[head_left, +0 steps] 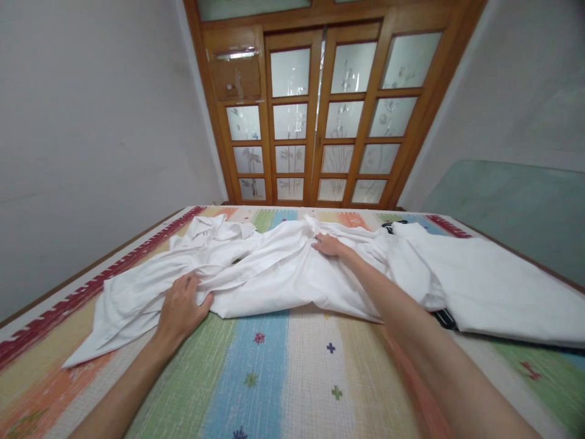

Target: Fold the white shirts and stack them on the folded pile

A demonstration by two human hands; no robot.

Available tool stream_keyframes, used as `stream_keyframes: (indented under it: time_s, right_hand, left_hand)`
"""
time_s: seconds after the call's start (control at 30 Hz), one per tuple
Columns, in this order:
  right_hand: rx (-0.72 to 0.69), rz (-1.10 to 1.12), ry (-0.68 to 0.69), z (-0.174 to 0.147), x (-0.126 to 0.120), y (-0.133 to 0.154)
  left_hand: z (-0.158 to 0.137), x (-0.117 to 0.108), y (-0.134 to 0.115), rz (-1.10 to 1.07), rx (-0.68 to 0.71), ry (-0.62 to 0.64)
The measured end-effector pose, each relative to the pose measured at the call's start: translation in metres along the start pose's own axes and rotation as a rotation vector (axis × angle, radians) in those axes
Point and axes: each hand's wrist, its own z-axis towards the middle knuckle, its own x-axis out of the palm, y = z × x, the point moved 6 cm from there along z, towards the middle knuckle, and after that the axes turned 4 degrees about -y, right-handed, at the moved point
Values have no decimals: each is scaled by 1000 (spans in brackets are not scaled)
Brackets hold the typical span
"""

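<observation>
White garment (297, 280) rumpled across the striped cover (260, 378), under my left grip (180, 305) at its near edge, my right grip (328, 245) toward its far edge, whether either clenches fabric I cannot tell.

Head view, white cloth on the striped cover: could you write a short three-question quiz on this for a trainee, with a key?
1. True or false: on the crumpled white cloth, the right hand lies farther from the wearer than the left hand.

2. Multiple choice: the cover beneath the cloth is patterned mainly with
A. checks
B. broad stripes
C. large circles

3. Fill in the blank: the panes of the wooden doors at the far side bear ____ motifs.

Key:
1. True; the left hand is at the cloth's near edge, the right toward its far side.
2. B, broad stripes in several colours.
3. Plant.
</observation>
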Motion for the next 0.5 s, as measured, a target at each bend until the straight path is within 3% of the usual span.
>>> stream_keyframes:
  time_s: [0.17, 0.3, 0.4, 0.5]
  right_hand:
    - [-88, 100, -78, -54, -64, -16]
    - [-70, 242, -338, -128, -113, -50]
    - [50, 243, -512, -186, -130, -87]
    - [143, 225, -603, -226, -131, -116]
  left_hand:
    - [3, -4, 16, -119, -48, 21]
    - [8, -10, 36, -323, 3, 107]
    - [12, -17, 50, -477, -58, 171]
    - [12, -24, 61, -573, -273, 172]
